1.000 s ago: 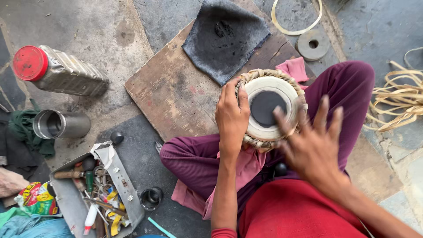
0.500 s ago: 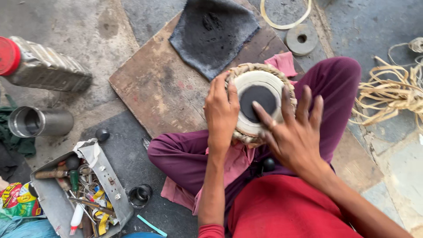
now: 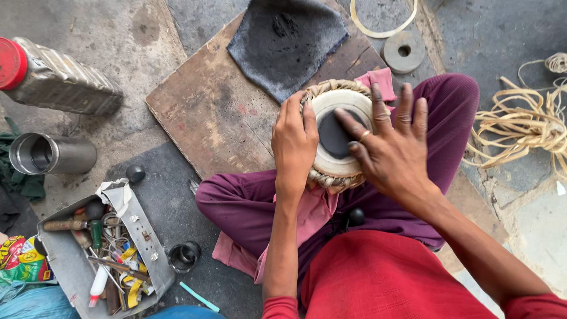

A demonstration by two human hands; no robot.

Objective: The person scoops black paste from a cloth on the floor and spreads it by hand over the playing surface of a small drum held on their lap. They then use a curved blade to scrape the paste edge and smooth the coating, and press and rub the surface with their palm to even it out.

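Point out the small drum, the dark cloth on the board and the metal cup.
small drum (image 3: 331,156), head view, on its pale skin ring.
dark cloth (image 3: 286,41), head view, on its middle.
metal cup (image 3: 65,155), head view, on its side wall.

A wooden board (image 3: 218,118) lies on the concrete floor (image 3: 88,35), and a dark grey cloth (image 3: 289,44) smeared with black rests on its upper end. Beyond the board sit a pale ring (image 3: 384,20) and a grey disc (image 3: 404,51) with a hole. A tangle of cane strips (image 3: 520,127) lies at the right. At the left a ribbed bottle (image 3: 59,77) with a red cap lies on its side, with a steel cup (image 3: 50,155) on its side below it. A metal tray (image 3: 103,254) holds mixed tools, near a small black ball (image 3: 135,173) and a black ring (image 3: 183,256).
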